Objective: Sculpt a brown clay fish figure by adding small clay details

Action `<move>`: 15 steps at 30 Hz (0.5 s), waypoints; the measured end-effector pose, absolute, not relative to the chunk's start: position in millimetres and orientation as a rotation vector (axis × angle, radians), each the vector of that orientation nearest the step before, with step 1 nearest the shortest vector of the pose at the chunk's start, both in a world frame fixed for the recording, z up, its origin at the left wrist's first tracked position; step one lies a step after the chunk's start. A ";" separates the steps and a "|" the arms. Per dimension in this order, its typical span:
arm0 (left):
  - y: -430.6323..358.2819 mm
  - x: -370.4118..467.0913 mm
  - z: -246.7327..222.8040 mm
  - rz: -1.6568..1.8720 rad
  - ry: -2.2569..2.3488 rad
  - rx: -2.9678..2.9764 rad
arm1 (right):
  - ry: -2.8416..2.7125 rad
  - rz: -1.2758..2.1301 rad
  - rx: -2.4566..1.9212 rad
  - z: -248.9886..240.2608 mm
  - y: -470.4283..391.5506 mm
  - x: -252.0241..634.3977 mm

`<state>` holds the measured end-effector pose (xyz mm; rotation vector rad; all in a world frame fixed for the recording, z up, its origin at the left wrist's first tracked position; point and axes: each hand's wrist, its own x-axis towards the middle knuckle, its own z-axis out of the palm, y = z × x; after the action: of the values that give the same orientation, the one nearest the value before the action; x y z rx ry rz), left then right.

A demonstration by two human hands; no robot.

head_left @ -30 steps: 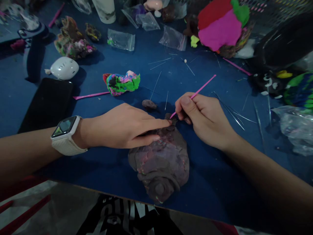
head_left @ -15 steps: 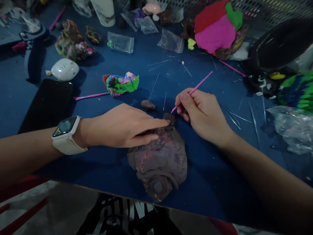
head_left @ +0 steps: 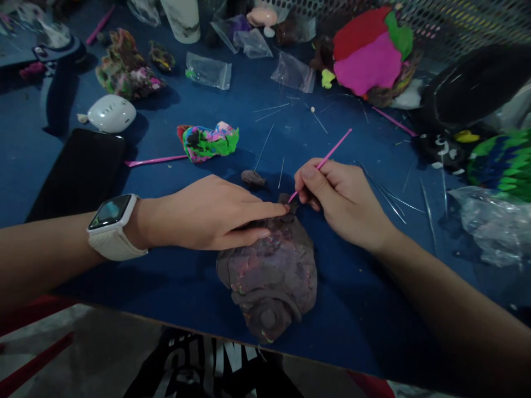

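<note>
A dark grey-brown clay model (head_left: 274,271) with purplish patches lies near the table's front edge. A round knob and curved strip show at its lower end. My left hand (head_left: 211,215) rests across its upper left side, index finger stretched out to the small clay piece (head_left: 286,198) at the top and thumb lying on the surface. The other left fingers are partly hidden. My right hand (head_left: 336,193) pinches a thin pink clay-modelling tool (head_left: 334,150), whose lower tip touches the small piece beside my left index fingertip. A small grey clay lump (head_left: 253,178) lies just beyond my left hand.
Left of the model are a black phone (head_left: 78,171), a white earbud case (head_left: 112,113) and a multicoloured clay lump (head_left: 209,142) on another pink tool (head_left: 155,160). Thin wires (head_left: 384,190), plastic bags (head_left: 209,71) and a large red-and-pink clay piece (head_left: 367,61) lie around.
My right hand has moved slightly down and left, bringing the tool's tip onto the small top piece. My left hand and the model have barely moved; the view has shifted a little.
</note>
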<state>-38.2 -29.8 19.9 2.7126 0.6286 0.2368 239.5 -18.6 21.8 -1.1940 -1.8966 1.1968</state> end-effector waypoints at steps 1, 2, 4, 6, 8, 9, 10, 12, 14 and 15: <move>-29.8 -38.1 19.8 0.237 0.630 2.716 | -1.903 1.188 -1.197 21.5 -18.6 239.5; -29.8 -38.0 19.7 0.239 0.629 2.717 | -1.909 1.181 -1.203 21.0 -18.5 239.6; -29.7 -38.1 18.9 0.250 0.625 2.715 | -1.915 1.162 -1.218 19.8 -18.0 239.9; -29.7 -38.5 17.5 0.273 0.617 2.707 | -1.906 1.143 -1.238 18.4 -17.2 240.2; -29.6 -39.1 16.2 0.301 0.605 2.696 | -1.886 1.141 -1.254 17.4 -16.2 240.6; -29.5 -39.5 15.7 0.313 0.600 2.692 | -1.874 1.152 -1.257 17.0 -15.6 241.0; -29.5 -39.8 15.5 0.319 0.596 2.690 | -1.860 1.169 -1.258 16.8 -14.8 241.5; -29.6 -40.1 15.6 0.314 0.590 2.694 | -1.833 1.204 -1.252 16.5 -13.1 242.7; -29.7 -40.1 16.0 0.300 0.593 2.704 | -1.807 1.227 -1.246 16.0 -11.2 244.3; -29.7 -40.1 16.2 0.295 0.596 2.709 | -1.794 1.234 -1.243 15.6 -10.4 245.0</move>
<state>-40.1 -29.7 16.2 2.7087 0.5960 0.2952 245.0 -10.4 15.6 -1.2434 -1.7941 1.2338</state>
